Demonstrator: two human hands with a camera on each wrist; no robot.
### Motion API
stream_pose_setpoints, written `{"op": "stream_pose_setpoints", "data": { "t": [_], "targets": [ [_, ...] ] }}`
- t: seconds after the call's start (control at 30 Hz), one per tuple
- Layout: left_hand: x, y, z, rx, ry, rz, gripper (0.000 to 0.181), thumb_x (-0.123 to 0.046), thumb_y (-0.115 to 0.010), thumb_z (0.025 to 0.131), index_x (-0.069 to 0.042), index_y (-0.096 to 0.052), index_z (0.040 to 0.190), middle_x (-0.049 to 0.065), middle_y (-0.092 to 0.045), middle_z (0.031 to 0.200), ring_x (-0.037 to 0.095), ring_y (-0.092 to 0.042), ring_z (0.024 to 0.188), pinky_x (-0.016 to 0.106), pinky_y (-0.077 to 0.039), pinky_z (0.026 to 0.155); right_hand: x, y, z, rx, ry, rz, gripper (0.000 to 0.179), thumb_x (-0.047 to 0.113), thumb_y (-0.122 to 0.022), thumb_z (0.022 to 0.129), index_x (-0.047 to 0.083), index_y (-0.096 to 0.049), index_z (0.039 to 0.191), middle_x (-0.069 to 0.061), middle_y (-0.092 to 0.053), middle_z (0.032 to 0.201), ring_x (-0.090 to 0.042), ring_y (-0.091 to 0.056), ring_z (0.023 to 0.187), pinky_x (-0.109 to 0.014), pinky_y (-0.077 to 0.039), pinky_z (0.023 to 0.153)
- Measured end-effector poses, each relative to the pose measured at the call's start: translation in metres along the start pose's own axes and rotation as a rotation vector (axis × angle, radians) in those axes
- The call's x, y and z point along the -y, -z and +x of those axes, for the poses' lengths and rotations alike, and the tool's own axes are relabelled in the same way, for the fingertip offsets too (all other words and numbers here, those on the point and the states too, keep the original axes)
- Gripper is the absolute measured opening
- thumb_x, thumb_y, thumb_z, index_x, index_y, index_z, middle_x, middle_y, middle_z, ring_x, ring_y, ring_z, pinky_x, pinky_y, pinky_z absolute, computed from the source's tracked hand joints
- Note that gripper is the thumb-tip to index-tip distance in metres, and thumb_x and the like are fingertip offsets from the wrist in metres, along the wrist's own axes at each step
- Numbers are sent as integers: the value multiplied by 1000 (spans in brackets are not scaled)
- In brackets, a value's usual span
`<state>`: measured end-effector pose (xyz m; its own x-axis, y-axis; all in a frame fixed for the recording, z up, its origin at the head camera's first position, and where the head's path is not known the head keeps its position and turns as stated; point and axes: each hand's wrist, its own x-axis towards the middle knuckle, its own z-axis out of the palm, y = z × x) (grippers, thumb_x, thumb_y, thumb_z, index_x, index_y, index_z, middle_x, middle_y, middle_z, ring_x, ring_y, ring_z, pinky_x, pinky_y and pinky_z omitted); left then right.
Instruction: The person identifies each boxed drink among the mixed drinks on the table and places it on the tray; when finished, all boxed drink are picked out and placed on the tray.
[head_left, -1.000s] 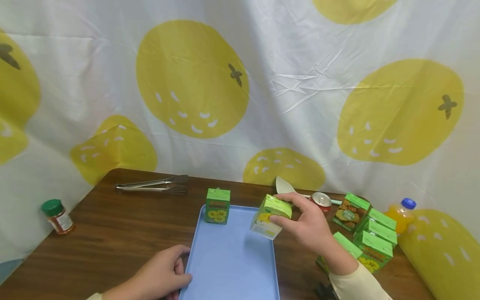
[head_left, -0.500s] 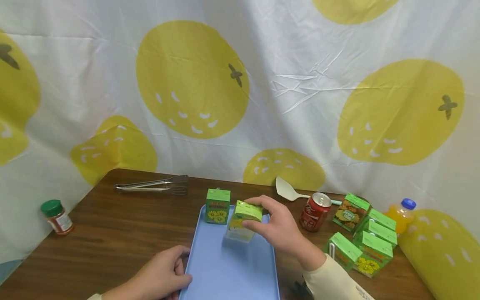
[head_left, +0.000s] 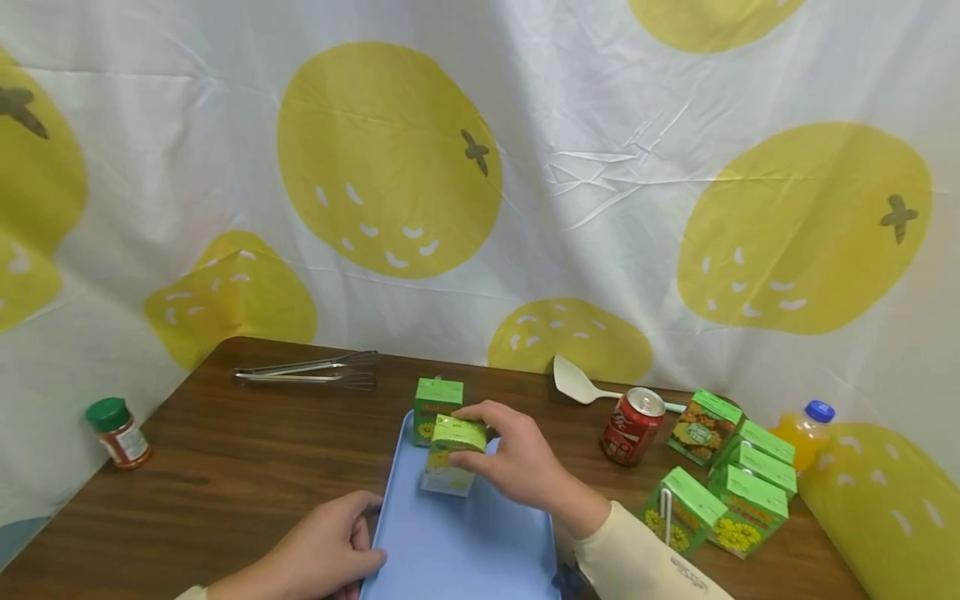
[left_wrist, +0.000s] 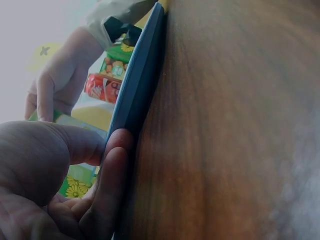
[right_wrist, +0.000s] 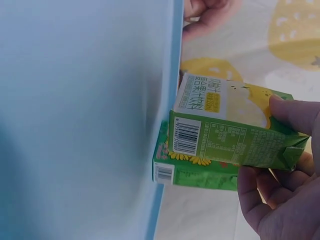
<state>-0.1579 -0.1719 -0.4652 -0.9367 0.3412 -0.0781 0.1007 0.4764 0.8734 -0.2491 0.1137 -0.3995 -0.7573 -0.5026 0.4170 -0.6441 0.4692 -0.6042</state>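
Observation:
My right hand (head_left: 517,462) grips a green and yellow drink carton (head_left: 450,477) near its top, thumb on one side and fingers on the other. In the right wrist view, the held carton's (right_wrist: 225,120) barcoded base hangs slightly above the blue tray (head_left: 457,554). Just behind it, a green carton with yellow flowers (head_left: 427,400) stands upright at the tray's far left corner, partly covered by the held one. My left hand (head_left: 326,542) pinches the tray's left rim; the left wrist view shows the thumb (left_wrist: 85,145) over the rim and fingers against the outer side.
Right of the tray stand a red soda can (head_left: 632,427), several green cartons (head_left: 750,508) and an orange juice bottle (head_left: 806,433). A spatula (head_left: 576,383) lies at the back. Metal tongs (head_left: 307,371) and a green-capped spice jar (head_left: 120,435) are on the left.
My right hand has carried the carton leftward over the tray, up to the standing carton, and the carton is now more upright. My left hand keeps its place on the rim.

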Motion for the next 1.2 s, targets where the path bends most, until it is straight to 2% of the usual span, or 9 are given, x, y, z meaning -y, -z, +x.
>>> {"op": "stream_pose_setpoints", "data": {
  "t": [0.1,0.3,0.4,0.8,1.2],
  "targets": [
    [0,0,0,2,1,-4,70,-11,-84,90,20,-53,145,5,-66,69,19,-65,49,29,-52,44,1,-5,3,11,-2,-14,43,21,-95,91,12,-77,130,6,-74,112,-9,-64,92,-40,-61,83],
    [-2,0,-2,7,-11,-17,70,-10,-83,90,21,-52,145,5,-66,69,20,-65,49,29,-53,44,3,-11,7,38,-7,-59,43,23,-95,92,12,-78,130,5,-74,114,-10,-63,92,-32,-55,80],
    [-2,0,-2,8,-15,-21,70,-9,-83,90,21,-52,145,5,-66,69,20,-65,49,30,-53,43,4,-14,9,49,-19,-73,44,22,-95,91,13,-77,130,5,-75,115,-10,-64,93,-32,-55,81],
    [-2,-1,-3,7,-13,-37,71,-8,-82,90,20,-50,147,7,-66,69,20,-65,47,35,-55,43,10,-20,19,98,-65,-88,47,23,-95,92,12,-77,133,-1,-76,126,-12,-66,98,-34,-56,83],
    [-2,0,-2,17,-1,-38,71,-9,-83,91,20,-51,147,7,-67,69,19,-65,47,34,-55,43,11,-23,22,118,-100,-85,48,25,-94,92,13,-76,135,0,-76,125,-13,-66,97,-34,-56,83]
  ]
}}
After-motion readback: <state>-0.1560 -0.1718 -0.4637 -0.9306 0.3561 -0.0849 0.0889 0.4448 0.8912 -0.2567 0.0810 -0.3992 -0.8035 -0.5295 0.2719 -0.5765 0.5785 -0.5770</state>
